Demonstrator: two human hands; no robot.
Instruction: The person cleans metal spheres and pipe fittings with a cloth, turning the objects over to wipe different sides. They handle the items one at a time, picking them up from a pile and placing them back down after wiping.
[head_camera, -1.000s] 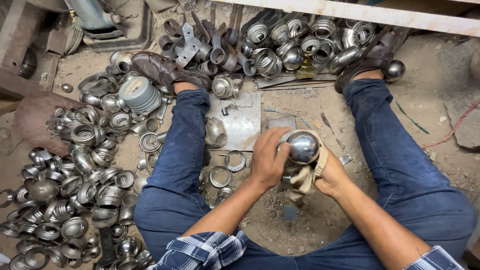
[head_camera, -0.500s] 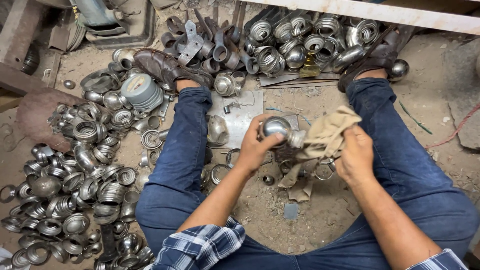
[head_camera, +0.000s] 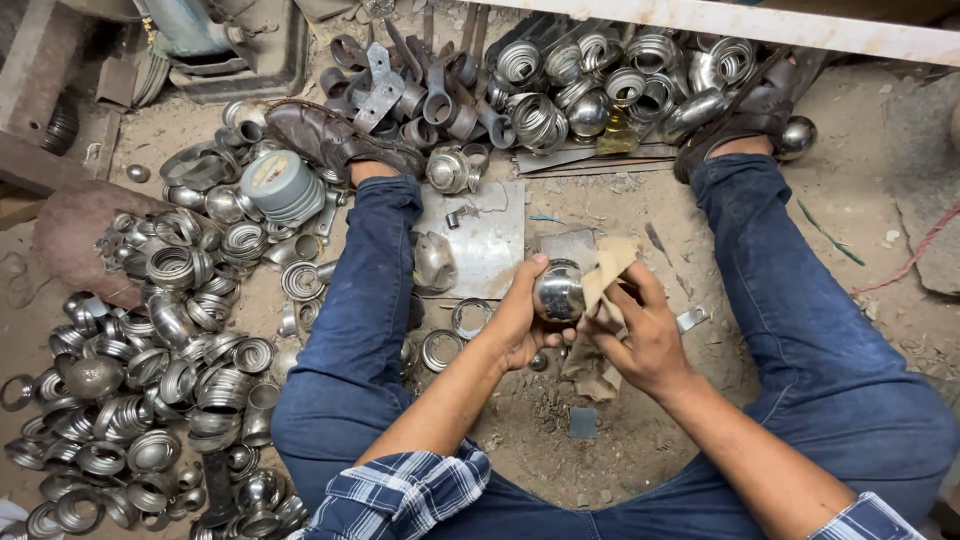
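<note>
Sitting on a dusty workshop floor, a person in blue jeans polishes a small metal part between outstretched legs. At far left lies a heap of ribbed steel rings (head_camera: 150, 400), loosely piled and touching one another; above it stands a grey tape roll (head_camera: 282, 185), just beside a brown shoe (head_camera: 335, 135). Between the knees a flat metal plate (head_camera: 485, 245) rests on the ground, with a few loose rings (head_camera: 455, 335) near its lower edge.

At centre the left hand (head_camera: 520, 325) grips a shiny steel ball (head_camera: 558, 292), fingers curled closely round its left side and thumb over the top, so the ball sits above the floor just below the plate. The right hand (head_camera: 640, 335) presses a tan rag (head_camera: 603, 275) against the ball's right side, fingers bent narrow and pinching the cloth.

Along the top edge, right of centre, a second pile of polished fittings (head_camera: 620, 75) lies against a pale beam (head_camera: 820, 25); one loose sphere (head_camera: 797, 135) sits by the right sandal (head_camera: 745, 105).

The ball looks rigid, smooth and fairly light, probably hollow; its mirror finish would likely be slippery, so a cupped, wrapping grip across its widest part, as shown, seems surest. The rag is soft and limp, best bunched between fingertips.
</note>
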